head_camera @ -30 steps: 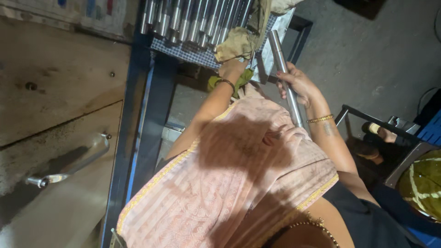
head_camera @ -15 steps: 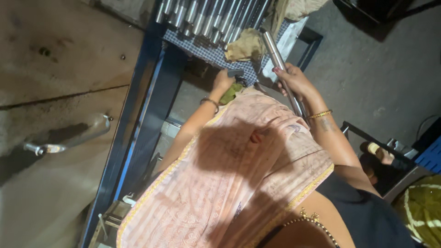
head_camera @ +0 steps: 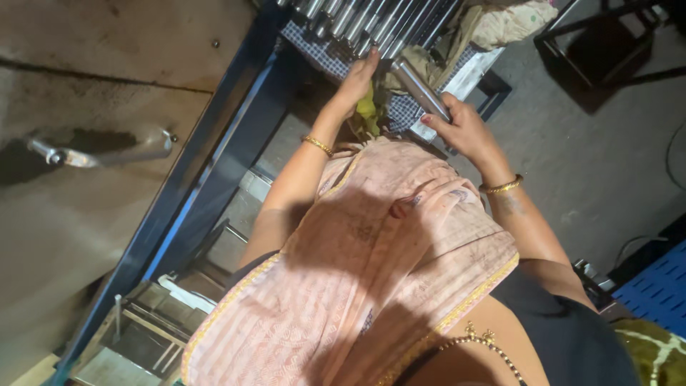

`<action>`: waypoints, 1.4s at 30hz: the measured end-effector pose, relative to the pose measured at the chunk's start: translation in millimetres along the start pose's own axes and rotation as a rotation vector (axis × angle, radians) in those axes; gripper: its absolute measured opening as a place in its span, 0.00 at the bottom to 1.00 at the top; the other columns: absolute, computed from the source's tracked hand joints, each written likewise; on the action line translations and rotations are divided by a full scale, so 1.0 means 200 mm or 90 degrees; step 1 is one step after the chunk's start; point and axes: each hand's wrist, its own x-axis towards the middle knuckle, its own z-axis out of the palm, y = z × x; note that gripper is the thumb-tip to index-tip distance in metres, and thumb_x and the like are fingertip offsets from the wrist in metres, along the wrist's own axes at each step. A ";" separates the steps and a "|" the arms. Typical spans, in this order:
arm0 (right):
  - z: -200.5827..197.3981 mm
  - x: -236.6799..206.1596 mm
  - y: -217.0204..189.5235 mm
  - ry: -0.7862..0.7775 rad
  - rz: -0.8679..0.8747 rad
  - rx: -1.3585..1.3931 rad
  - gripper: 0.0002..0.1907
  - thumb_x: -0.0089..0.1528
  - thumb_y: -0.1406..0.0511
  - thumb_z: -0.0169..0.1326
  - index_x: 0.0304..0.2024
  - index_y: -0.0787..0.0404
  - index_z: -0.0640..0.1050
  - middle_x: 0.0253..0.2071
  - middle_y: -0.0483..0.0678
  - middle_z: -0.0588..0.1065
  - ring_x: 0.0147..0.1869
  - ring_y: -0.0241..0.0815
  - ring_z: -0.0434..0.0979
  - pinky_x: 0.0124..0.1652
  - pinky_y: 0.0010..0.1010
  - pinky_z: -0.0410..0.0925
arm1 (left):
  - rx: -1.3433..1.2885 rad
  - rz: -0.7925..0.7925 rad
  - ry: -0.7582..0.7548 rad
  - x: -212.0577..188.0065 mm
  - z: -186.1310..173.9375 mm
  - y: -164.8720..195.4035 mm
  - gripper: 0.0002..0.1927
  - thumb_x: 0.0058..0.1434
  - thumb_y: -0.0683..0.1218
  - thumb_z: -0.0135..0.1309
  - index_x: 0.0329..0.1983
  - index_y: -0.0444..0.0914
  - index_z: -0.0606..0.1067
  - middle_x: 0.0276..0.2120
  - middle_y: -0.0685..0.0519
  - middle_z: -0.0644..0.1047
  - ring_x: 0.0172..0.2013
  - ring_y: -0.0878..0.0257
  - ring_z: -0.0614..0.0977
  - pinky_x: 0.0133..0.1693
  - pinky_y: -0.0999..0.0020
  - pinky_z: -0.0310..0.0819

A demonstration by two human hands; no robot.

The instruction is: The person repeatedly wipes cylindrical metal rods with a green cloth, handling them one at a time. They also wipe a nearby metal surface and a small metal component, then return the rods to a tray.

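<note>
Steel rod (head_camera: 418, 87), round, polished and bright, is held in the grip of the right hand (head_camera: 461, 129), fingers closed around its lower end; it lies at about 1 o'clock from the middle of the view, slanting up toward 11 o'clock, its free end close to the row of similar rods (head_camera: 371, 21). The left hand (head_camera: 359, 75) is laid flat, fingers extended, on the lower ends of that row at 12 o'clock; its grip is open and nothing is enclosed by it.

For the placing of a rod of this kind, a firm wrap near one end is judged adequate only while the far end is guided; smooth metal is likely to slip in a loose grip, so the rod should be kept parallel to its neighbours and lowered without being dropped. The flat left hand is judged useful for steadying the row against rolling.

Rods in the row are cylindrical, reflective and closely packed, touching side by side. They rest on a checked cloth (head_camera: 314, 44) spread over the table (head_camera: 214, 154), whose frame is of dark blue painted metal. A yellow-green rag (head_camera: 367, 114) lies between the hands, and crumpled pale fabric (head_camera: 511, 20) lies at 1 o'clock. Bangles of gold colour are worn on both wrists. A pink woven drape (head_camera: 371, 286) with a gold border fills the lower view. Rough concrete floor (head_camera: 607, 157) lies at 3 o'clock.
</note>
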 end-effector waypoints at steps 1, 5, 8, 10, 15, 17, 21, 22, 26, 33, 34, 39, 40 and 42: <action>-0.01 0.00 -0.03 0.004 -0.031 -0.065 0.19 0.64 0.53 0.61 0.39 0.62 0.74 0.21 0.48 0.67 0.24 0.38 0.66 0.25 0.34 0.61 | 0.007 0.015 0.005 0.00 0.01 0.02 0.36 0.71 0.70 0.39 0.38 0.33 0.76 0.35 0.58 0.74 0.38 0.66 0.74 0.47 0.69 0.71; -0.02 -0.01 -0.09 0.005 -0.084 -0.189 0.25 0.61 0.50 0.63 0.39 0.65 0.74 0.23 0.57 0.69 0.25 0.50 0.69 0.30 0.43 0.63 | -0.005 0.047 -0.117 -0.01 0.03 0.07 0.39 0.70 0.70 0.36 0.35 0.30 0.77 0.32 0.55 0.78 0.37 0.65 0.75 0.47 0.68 0.72; -0.04 -0.03 -0.12 -0.018 -0.073 -0.215 0.25 0.62 0.50 0.62 0.39 0.65 0.74 0.23 0.60 0.69 0.25 0.54 0.69 0.30 0.44 0.62 | 0.024 0.068 -0.148 -0.01 0.03 0.08 0.39 0.72 0.69 0.37 0.39 0.28 0.76 0.35 0.53 0.76 0.39 0.62 0.73 0.48 0.65 0.72; -0.05 -0.04 -0.13 -0.022 -0.084 -0.217 0.24 0.61 0.50 0.62 0.40 0.64 0.75 0.23 0.59 0.70 0.25 0.54 0.70 0.29 0.44 0.63 | 0.036 0.071 -0.177 0.00 0.03 0.08 0.39 0.69 0.69 0.38 0.44 0.29 0.79 0.38 0.51 0.81 0.41 0.63 0.78 0.51 0.67 0.72; -0.06 -0.06 -0.14 -0.052 -0.062 -0.217 0.22 0.62 0.50 0.61 0.41 0.63 0.76 0.22 0.58 0.71 0.24 0.52 0.71 0.29 0.43 0.63 | 0.047 0.072 -0.234 0.02 0.04 0.08 0.38 0.73 0.67 0.37 0.48 0.28 0.79 0.43 0.50 0.82 0.47 0.64 0.80 0.57 0.69 0.71; -0.06 -0.05 -0.14 -0.069 -0.046 -0.198 0.21 0.62 0.51 0.60 0.41 0.62 0.77 0.21 0.56 0.72 0.24 0.49 0.72 0.29 0.43 0.63 | 0.034 0.068 -0.243 0.02 0.04 0.08 0.37 0.73 0.66 0.38 0.50 0.28 0.78 0.44 0.50 0.82 0.47 0.64 0.80 0.57 0.69 0.72; -0.06 -0.03 -0.11 -0.130 -0.080 -0.101 0.19 0.65 0.52 0.58 0.43 0.62 0.76 0.25 0.47 0.73 0.27 0.37 0.72 0.29 0.34 0.66 | 0.018 0.091 -0.257 0.02 0.06 0.09 0.36 0.71 0.66 0.40 0.55 0.29 0.77 0.45 0.49 0.82 0.46 0.64 0.79 0.55 0.69 0.72; -0.07 -0.03 -0.10 -0.160 -0.027 -0.046 0.19 0.64 0.52 0.58 0.43 0.62 0.76 0.25 0.44 0.72 0.27 0.34 0.71 0.27 0.31 0.67 | 0.021 0.097 -0.262 0.03 0.06 0.09 0.36 0.71 0.66 0.40 0.55 0.29 0.78 0.44 0.48 0.82 0.45 0.63 0.79 0.54 0.68 0.73; -0.07 -0.02 -0.07 -0.219 0.038 0.071 0.20 0.64 0.52 0.56 0.48 0.60 0.76 0.27 0.37 0.70 0.27 0.28 0.68 0.24 0.23 0.66 | 0.033 0.104 -0.265 0.03 0.07 0.08 0.37 0.74 0.67 0.40 0.53 0.26 0.74 0.45 0.48 0.78 0.46 0.63 0.78 0.53 0.67 0.71; -0.09 0.04 -0.01 -0.263 0.067 0.147 0.19 0.64 0.55 0.57 0.51 0.60 0.77 0.27 0.36 0.69 0.26 0.25 0.66 0.24 0.19 0.63 | -0.039 0.140 -0.255 0.00 0.14 0.09 0.37 0.71 0.70 0.39 0.41 0.32 0.79 0.29 0.57 0.78 0.32 0.69 0.77 0.39 0.71 0.72; -0.09 0.04 -0.01 -0.275 0.070 0.161 0.19 0.65 0.55 0.56 0.51 0.60 0.77 0.27 0.35 0.69 0.26 0.25 0.66 0.24 0.18 0.63 | -0.062 0.144 -0.261 0.00 0.16 0.10 0.39 0.71 0.70 0.39 0.36 0.31 0.80 0.24 0.57 0.76 0.27 0.68 0.75 0.34 0.70 0.72; -0.09 0.04 -0.02 -0.205 0.025 0.059 0.20 0.66 0.55 0.57 0.53 0.62 0.78 0.30 0.40 0.70 0.30 0.31 0.65 0.30 0.26 0.61 | -0.018 0.063 -0.223 -0.01 0.13 0.11 0.39 0.70 0.70 0.38 0.33 0.31 0.80 0.23 0.57 0.77 0.26 0.68 0.76 0.33 0.72 0.74; -0.09 0.04 -0.03 -0.175 -0.027 -0.018 0.21 0.66 0.55 0.58 0.52 0.63 0.78 0.31 0.42 0.73 0.33 0.33 0.69 0.33 0.28 0.65 | -0.007 0.019 -0.206 -0.01 0.12 0.12 0.40 0.70 0.70 0.39 0.30 0.31 0.80 0.23 0.57 0.77 0.25 0.68 0.76 0.32 0.71 0.74; -0.08 0.04 -0.06 -0.138 -0.060 -0.128 0.21 0.66 0.54 0.58 0.51 0.64 0.77 0.32 0.48 0.76 0.36 0.38 0.74 0.38 0.33 0.69 | -0.026 0.021 -0.179 -0.02 0.11 0.11 0.40 0.68 0.71 0.40 0.31 0.32 0.81 0.24 0.57 0.79 0.26 0.69 0.78 0.34 0.72 0.75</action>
